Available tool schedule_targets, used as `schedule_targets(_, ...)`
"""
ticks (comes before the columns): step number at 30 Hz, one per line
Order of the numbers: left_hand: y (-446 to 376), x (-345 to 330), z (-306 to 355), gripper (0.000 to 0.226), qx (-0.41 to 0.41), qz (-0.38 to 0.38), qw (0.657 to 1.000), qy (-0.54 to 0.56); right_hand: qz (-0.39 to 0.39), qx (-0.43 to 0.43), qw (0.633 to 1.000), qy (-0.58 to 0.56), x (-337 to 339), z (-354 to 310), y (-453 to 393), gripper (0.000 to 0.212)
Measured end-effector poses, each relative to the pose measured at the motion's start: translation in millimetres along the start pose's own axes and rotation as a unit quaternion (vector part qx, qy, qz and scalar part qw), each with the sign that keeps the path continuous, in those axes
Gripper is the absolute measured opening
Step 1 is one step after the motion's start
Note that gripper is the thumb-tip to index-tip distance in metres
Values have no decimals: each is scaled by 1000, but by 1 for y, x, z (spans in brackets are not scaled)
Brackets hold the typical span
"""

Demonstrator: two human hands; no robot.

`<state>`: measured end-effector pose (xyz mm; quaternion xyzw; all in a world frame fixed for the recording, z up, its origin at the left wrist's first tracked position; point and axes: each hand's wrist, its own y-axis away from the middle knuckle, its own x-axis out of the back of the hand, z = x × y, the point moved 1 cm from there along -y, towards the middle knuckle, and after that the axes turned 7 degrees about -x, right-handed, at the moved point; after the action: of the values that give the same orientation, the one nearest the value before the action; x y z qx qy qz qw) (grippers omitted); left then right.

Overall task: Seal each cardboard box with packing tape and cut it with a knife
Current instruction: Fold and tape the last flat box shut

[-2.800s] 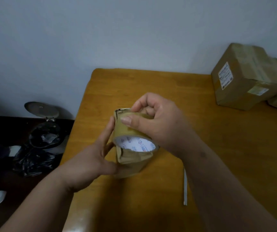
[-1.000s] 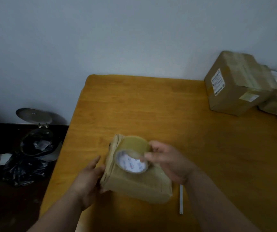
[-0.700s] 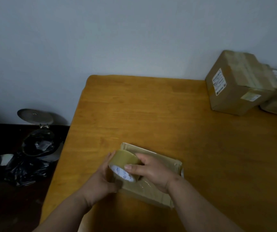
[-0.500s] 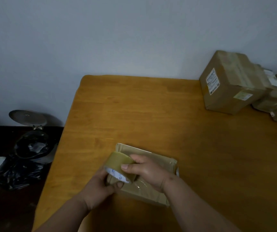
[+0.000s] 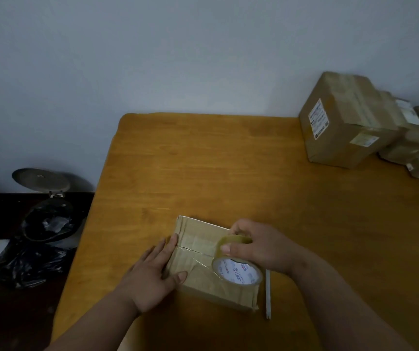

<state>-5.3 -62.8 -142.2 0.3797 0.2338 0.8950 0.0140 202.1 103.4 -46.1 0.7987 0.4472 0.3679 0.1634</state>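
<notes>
I'm looking into a plain room used as a small parcel-packing spot: a bare pale wall [image 5: 152,59], an orange-brown wooden table [image 5: 216,168], a cluster of taped brown cardboard parcels with white shipping labels [image 5: 347,122], and an open-lidded bin lined with a black plastic bag [image 5: 46,219] on the dark floor.

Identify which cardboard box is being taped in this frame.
The small flat box at the near edge of the table, under both hands. The left hand presses its left end, the right hand holds the tape roll over it. The other boxes sit untouched at far right.
</notes>
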Motion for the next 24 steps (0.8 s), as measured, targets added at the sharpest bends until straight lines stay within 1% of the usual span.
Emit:
schedule_targets(2,2,-3,0,88,-2,16,1000,-13,7,5,1000,4,-4,0,-2,27)
schedule_targets(4,7,-7,2,86,-31,57,996,-60,14,9,1000,3,-6,-2,-3,26)
schedule_targets(6,13,-12,8,76,-113,102,981,-124,19,11,1000,-3,-6,-1,-2,26)
schedule_targets(8,15,-18,13,72,-178,110,963,-171,24,14,1000,-7,-7,0,0,25)
schedule_targets(9,16,-21,15,74,-187,104,960,-182,24,15,1000,-9,-8,0,2,25)
schedule_targets(12,17,-22,18,84,-177,85,956,-216,11,13,1000,-24,-11,5,6,26)
schedule_targets(16,17,-13,30,92,-170,72,928,-322,-19,19,996,-81,-11,13,15,5)
schedule_targets(18,14,-14,35,95,-179,76,921,-336,-31,17,993,-109,-11,15,18,3)
schedule_targets(21,18,-21,34,97,-190,70,924,-323,-20,17,992,-123,-12,13,19,21)
schedule_targets(24,18,-25,34,88,-176,64,934,-304,0,24,992,-127,-9,15,20,24)
